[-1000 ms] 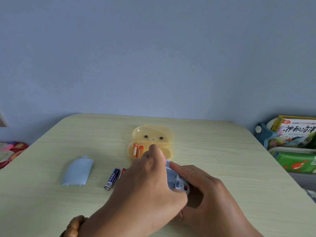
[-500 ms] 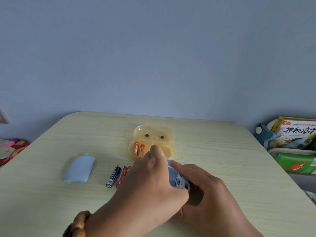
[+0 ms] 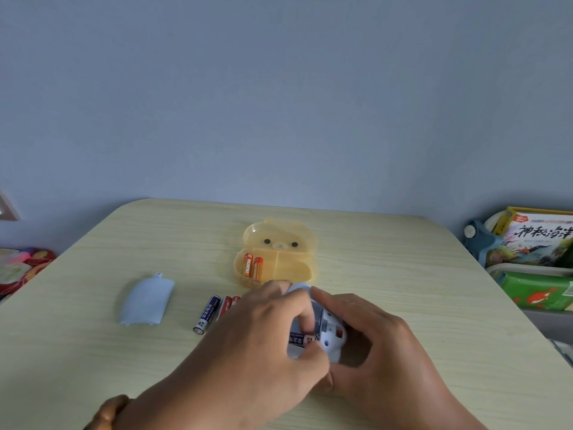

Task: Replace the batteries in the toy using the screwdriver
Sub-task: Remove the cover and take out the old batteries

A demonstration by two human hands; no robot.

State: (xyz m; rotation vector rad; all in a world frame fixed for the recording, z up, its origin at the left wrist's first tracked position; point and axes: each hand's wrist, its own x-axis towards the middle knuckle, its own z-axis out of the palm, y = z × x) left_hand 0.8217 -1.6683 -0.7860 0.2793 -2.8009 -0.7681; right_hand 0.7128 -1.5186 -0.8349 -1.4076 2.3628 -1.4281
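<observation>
A beaded bracelet (image 3: pixel 108 409) on the left wrist sits at the bottom edge of the frame. Above it, the person's left hand (image 3: pixel 257 342) curls over a pale blue toy (image 3: pixel 331 338) at the near middle of the counter (image 3: pixel 403 274). Its thumb and fingertips pinch a blue-and-white battery (image 3: pixel 298 339) that lies in the toy's open compartment. The right hand (image 3: pixel 381 346) grips the toy from the right side, fingers curled round it and forefinger laid over its far end. Whether the toy rests on the counter cannot be told.

Just left of the hands, a dark blue battery (image 3: pixel 207 314) lies loose on the counter beside red batteries (image 3: pixel 226 305), which the left hand partly hides. Further left, well apart, lies a pale blue cover (image 3: pixel 146 301).

Beyond the hands, a translucent yellow bear-shaped case (image 3: pixel 279 243) lies open with its lid laid back. Two orange batteries (image 3: pixel 252 266) sit side by side in its left compartment.

Off the counter's right edge, a picture book (image 3: pixel 541 243) sits above a green box (image 3: pixel 539 290). A blue-grey wall (image 3: pixel 279 103) fills the background.
</observation>
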